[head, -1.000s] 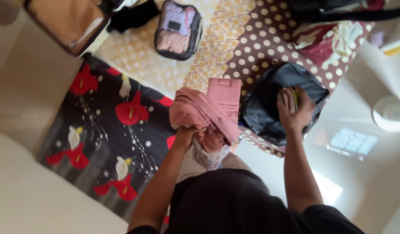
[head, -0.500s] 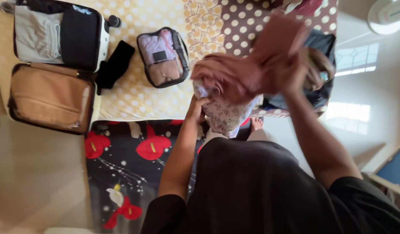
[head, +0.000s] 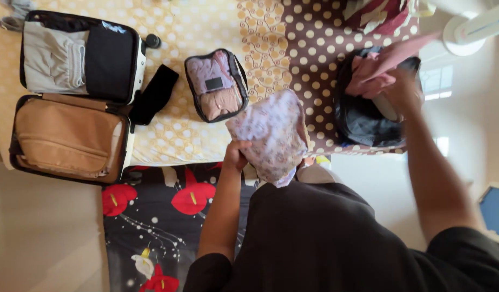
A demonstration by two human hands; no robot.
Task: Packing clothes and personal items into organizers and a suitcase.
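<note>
My left hand grips a folded pale floral cloth at the near edge of the bed. Over a black bag that lies open on the brown dotted part of the bedsheet, my right hand is blurred with motion. It holds a pink garment that hangs into the bag's mouth. The hand's fingers are partly hidden by the cloth.
An open suitcase with grey, black and tan contents lies at the left of the bed. Beside it are a black pouch and a clear packing cube of clothes. A dark mat with red flowers covers the floor. A white fan stands at right.
The pink garment has gone from above the floral cloth over to the black bag with my right hand. My left hand keeps the floral cloth, now uncovered. The view has turned.
</note>
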